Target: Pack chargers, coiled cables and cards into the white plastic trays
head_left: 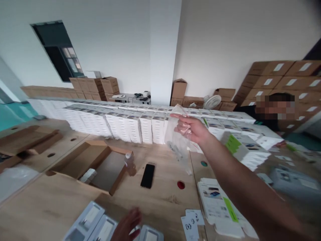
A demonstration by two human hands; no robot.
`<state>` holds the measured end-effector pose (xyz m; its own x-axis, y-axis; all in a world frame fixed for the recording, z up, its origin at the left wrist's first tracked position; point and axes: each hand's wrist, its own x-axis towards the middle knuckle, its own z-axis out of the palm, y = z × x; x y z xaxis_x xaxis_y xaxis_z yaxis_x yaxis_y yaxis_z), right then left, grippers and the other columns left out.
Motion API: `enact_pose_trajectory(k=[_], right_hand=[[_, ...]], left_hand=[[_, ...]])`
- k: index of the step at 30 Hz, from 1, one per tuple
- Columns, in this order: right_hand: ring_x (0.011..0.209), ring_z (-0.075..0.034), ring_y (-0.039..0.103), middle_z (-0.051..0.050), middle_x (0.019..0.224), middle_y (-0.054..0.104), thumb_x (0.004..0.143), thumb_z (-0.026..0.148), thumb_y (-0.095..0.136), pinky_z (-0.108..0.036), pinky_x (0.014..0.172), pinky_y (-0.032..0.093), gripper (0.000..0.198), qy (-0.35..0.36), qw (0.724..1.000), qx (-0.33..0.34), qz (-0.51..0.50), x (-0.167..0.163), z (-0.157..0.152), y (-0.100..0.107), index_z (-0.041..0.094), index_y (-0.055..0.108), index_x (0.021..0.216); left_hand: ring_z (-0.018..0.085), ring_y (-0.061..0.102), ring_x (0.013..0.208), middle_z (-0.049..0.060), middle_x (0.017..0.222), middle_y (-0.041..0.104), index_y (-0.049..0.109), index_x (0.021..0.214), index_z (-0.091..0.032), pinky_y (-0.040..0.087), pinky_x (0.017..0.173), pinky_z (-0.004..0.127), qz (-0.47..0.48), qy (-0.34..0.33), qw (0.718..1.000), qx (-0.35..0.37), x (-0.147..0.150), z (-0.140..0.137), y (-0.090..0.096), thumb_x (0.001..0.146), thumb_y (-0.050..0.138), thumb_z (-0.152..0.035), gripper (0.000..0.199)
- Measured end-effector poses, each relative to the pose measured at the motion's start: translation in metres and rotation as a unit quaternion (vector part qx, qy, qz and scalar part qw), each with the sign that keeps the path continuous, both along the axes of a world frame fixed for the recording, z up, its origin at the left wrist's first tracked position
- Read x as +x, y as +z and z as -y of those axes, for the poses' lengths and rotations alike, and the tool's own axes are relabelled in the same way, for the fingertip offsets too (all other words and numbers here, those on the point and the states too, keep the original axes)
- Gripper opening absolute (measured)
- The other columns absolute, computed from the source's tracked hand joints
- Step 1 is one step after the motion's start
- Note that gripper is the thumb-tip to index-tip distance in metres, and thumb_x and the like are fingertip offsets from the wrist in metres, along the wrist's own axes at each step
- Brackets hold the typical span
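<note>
My right hand [189,129] is raised over the table, fingers closed on a clear plastic bag [175,140]. The bag hangs down in front of the stacked white boxes [125,125], and something greyish shows faintly through it. Low in the view, my left hand [128,223] hovers by several grey trays [86,217] holding white pieces. Its fingers are a little blurred but spread, with nothing visible in them. Right of it lie a few white printed cards [192,222] and a pile of flat white cartons [214,204] with green labels.
A black phone [147,175] and a plastic bottle [129,164] occupy the mid-table, beside an open cardboard box [75,164]. Holes [181,184] pierce the tabletop. Another person [263,113] is at the far right, near brown cartons [273,78]. A white fan [212,101] stands behind.
</note>
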<state>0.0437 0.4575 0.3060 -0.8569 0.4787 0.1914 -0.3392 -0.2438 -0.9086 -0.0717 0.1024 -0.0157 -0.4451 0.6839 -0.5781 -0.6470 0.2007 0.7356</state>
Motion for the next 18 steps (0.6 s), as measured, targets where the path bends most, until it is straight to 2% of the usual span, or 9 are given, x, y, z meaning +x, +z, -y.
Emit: enact_pose_trajectory(k=[1, 2, 5, 8, 10, 12, 14, 16, 18], right_hand=[[0.043, -0.006, 0.021, 0.011, 0.050, 0.022, 0.082, 0.024, 0.063, -0.024, 0.057, 0.044, 0.034, -0.008, 1.000, 0.011, 0.008, 0.010, 0.020, 0.018, 0.011, 0.064, 0.114], [0.042, -0.006, 0.021, 0.011, 0.050, 0.022, 0.083, 0.023, 0.062, -0.025, 0.058, 0.046, 0.032, -0.021, 0.999, 0.020, 0.021, 0.019, 0.041, 0.034, 0.011, 0.065, 0.113], [0.041, -0.005, 0.022, 0.010, 0.050, 0.022, 0.083, 0.023, 0.062, -0.028, 0.061, 0.049, 0.031, -0.068, 0.995, 0.040, 0.066, 0.040, 0.099, 0.060, 0.012, 0.066, 0.112], [0.040, -0.005, 0.022, 0.010, 0.049, 0.022, 0.083, 0.024, 0.063, -0.029, 0.063, 0.050, 0.032, -0.118, 0.988, 0.045, 0.092, 0.054, 0.142, 0.065, 0.012, 0.067, 0.113], [0.040, -0.005, 0.023, 0.010, 0.049, 0.023, 0.082, 0.024, 0.064, -0.028, 0.059, 0.049, 0.033, -0.160, 0.981, 0.030, 0.102, 0.068, 0.160, 0.060, 0.013, 0.067, 0.113], [0.040, -0.005, 0.023, 0.010, 0.048, 0.024, 0.081, 0.023, 0.065, -0.026, 0.053, 0.045, 0.035, -0.208, 0.972, 0.007, 0.107, 0.088, 0.173, 0.045, 0.013, 0.066, 0.114], [0.039, -0.005, 0.021, 0.011, 0.047, 0.024, 0.080, 0.024, 0.067, -0.025, 0.049, 0.042, 0.038, -0.254, 0.961, -0.011, 0.108, 0.115, 0.180, 0.018, 0.016, 0.065, 0.117], [0.039, -0.005, 0.021, 0.011, 0.048, 0.026, 0.078, 0.026, 0.069, -0.025, 0.049, 0.040, 0.041, -0.294, 0.949, -0.023, 0.110, 0.141, 0.184, -0.027, 0.018, 0.064, 0.118], [0.044, -0.006, 0.029, 0.008, 0.052, 0.035, 0.073, 0.030, 0.073, -0.024, 0.048, 0.036, 0.042, -0.338, 0.933, -0.038, 0.117, 0.159, 0.187, -0.092, 0.016, 0.066, 0.112]], left_hand=[[0.028, 0.051, 0.126, 0.010, 0.132, 0.058, 0.061, 0.115, -0.026, 0.046, 0.097, 0.041, 0.044, -0.012, 0.999, 0.029, 0.002, -0.027, 0.010, 0.068, 0.067, -0.062, 0.059], [0.027, 0.052, 0.125, 0.011, 0.131, 0.058, 0.060, 0.114, -0.024, 0.046, 0.097, 0.041, 0.095, -0.018, 0.995, 0.021, 0.007, -0.053, 0.020, 0.070, 0.064, -0.064, 0.060], [0.031, 0.046, 0.130, 0.015, 0.139, 0.048, 0.049, 0.128, -0.023, 0.041, 0.100, 0.052, 0.224, -0.095, 0.968, 0.068, 0.039, -0.117, 0.049, 0.071, 0.052, -0.077, 0.078], [0.038, 0.046, 0.126, 0.020, 0.139, 0.045, 0.043, 0.135, -0.023, 0.036, 0.097, 0.066, 0.319, -0.178, 0.924, 0.113, 0.080, -0.138, 0.070, 0.064, 0.039, -0.090, 0.097], [0.037, 0.056, 0.115, 0.019, 0.130, 0.054, 0.049, 0.130, -0.022, 0.042, 0.093, 0.063, 0.345, -0.213, 0.897, 0.177, 0.097, -0.133, 0.076, 0.065, 0.039, -0.090, 0.094], [0.031, 0.064, 0.101, 0.017, 0.117, 0.064, 0.058, 0.119, -0.018, 0.050, 0.087, 0.051, 0.302, -0.208, 0.907, 0.206, 0.097, -0.123, 0.074, 0.070, 0.043, -0.084, 0.083], [0.027, 0.066, 0.094, 0.015, 0.110, 0.068, 0.061, 0.113, -0.015, 0.053, 0.082, 0.042, 0.159, -0.181, 0.952, 0.190, 0.078, -0.115, 0.068, 0.078, 0.044, -0.076, 0.072], [0.025, 0.067, 0.094, 0.015, 0.111, 0.069, 0.059, 0.116, -0.015, 0.054, 0.080, 0.039, -0.062, -0.153, 0.971, 0.171, 0.043, -0.111, 0.063, 0.086, 0.037, -0.069, 0.066], [0.024, 0.066, 0.096, 0.014, 0.112, 0.068, 0.056, 0.122, -0.016, 0.053, 0.082, 0.039, -0.264, -0.119, 0.945, 0.153, 0.002, -0.111, 0.061, 0.090, 0.034, -0.062, 0.060]])
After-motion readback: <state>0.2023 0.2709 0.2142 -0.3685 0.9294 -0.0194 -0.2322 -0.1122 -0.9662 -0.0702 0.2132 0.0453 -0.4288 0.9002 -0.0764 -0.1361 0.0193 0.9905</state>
